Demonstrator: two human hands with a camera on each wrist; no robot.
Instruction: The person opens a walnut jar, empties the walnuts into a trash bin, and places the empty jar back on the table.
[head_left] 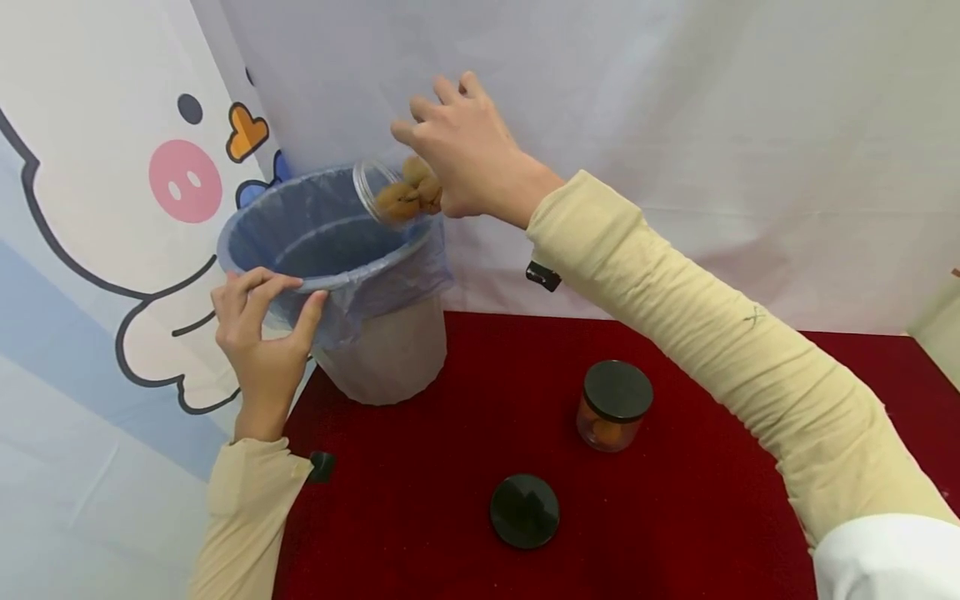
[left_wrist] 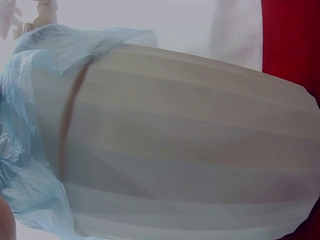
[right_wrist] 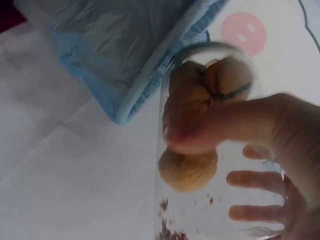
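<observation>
My right hand (head_left: pixel 472 154) grips a clear jar (right_wrist: pixel 200 225), tipped on its side with its open mouth over the rim of a white trash bin (head_left: pixel 390 350). Several round, brown, walnut-like pieces (right_wrist: pixel 187 170) lie inside the jar, bunched toward its mouth, with dark crumbs farther back. The right thumb and fingers wrap around the jar's wall. At the bin's near side, my left hand (head_left: pixel 262 337) pinches the rim, fingers over the top and thumb outside. A thin blue bag (head_left: pixel 397 287) lines the bin and folds down over its outside.
On the dark red tabletop (head_left: pixel 420 517) stands a second jar (head_left: pixel 611 408) with a black lid and brownish contents. A loose black lid (head_left: pixel 525 511) lies nearer me. Behind the bin hangs a white cloth (head_left: pixel 675 167); a cartoon-printed sheet (head_left: pixel 90 208) borders the left.
</observation>
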